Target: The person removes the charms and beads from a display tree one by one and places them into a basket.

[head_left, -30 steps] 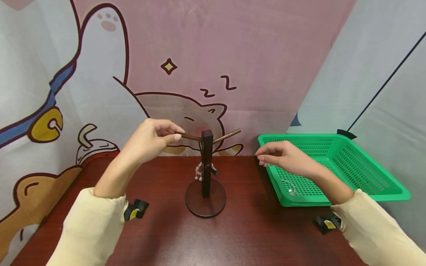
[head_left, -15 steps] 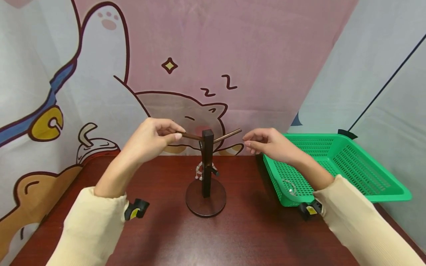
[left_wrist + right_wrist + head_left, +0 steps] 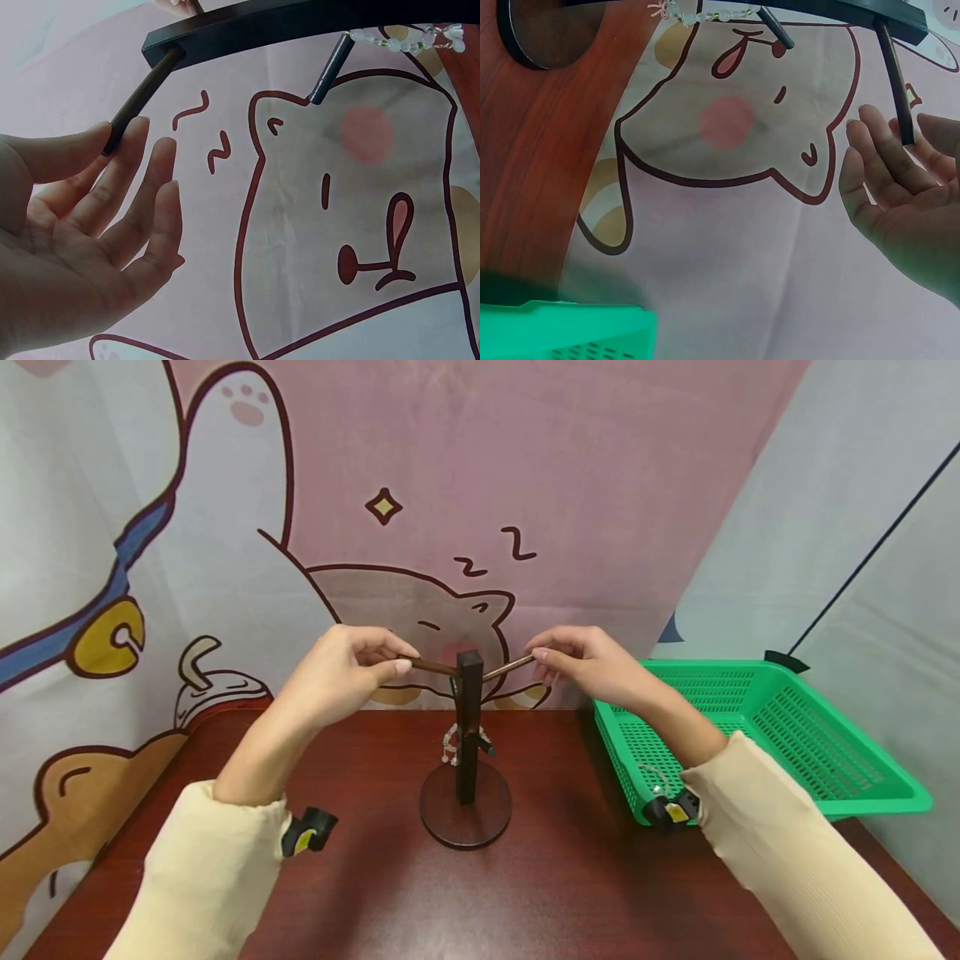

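While I log this entry: left hand (image 3: pixel 341 672) pinches the stand's left peg (image 3: pixel 431 667); right hand (image 3: pixel 588 664) pinches the right peg (image 3: pixel 508 668). Stand (image 3: pixel 467 735) upright mid-counter (image 3: pixel 375 877), bead bracelet (image 3: pixel 450 745) hung on its lower peg; another lies in the green basket (image 3: pixel 862 785), unhung.

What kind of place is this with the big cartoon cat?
Probably a small tabletop set, not a lived-in room: a cartoon cat backdrop cloth hangs behind a wooden table holding only a jewelry stand and a green basket.
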A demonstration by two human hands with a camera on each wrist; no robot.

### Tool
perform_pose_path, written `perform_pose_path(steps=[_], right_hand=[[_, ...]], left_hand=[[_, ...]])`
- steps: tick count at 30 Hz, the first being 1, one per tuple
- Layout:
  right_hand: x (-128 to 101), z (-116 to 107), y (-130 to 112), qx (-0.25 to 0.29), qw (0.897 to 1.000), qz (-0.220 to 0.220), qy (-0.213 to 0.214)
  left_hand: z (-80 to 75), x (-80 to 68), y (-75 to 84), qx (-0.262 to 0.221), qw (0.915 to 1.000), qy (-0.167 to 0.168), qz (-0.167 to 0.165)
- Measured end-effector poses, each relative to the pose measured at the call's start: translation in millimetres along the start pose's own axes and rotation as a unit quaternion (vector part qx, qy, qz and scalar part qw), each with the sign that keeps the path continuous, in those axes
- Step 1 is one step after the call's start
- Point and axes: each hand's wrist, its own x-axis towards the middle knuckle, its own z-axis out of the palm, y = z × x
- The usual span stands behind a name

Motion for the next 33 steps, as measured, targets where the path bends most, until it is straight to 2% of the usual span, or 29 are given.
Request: perform_pose_path(steps=[16,23,28,33], right_hand=[[-1,0,2,-0.02,1.0,-0.015,-0.001],[-1,1,2,-0.015,1.0,-0.014,-0.004],[-1,0,1,-0.017,1.0,-0.015,-0.004],[-2,0,1,-0.019,1.0,-0.018,-0.003]], left_hand=[[5.1,0.3,0.0,0.005,1.0,0.006,-0.003],[11.1,-1.9,-4.5,-0.028,0.9995,0.011,0.006],[19.4,-7.0,-10.6,-0.041,0.9991,0.009,0.001],[39.1,-14.1,-18.1,-0.023,0.9997,-0.002,0.009]])
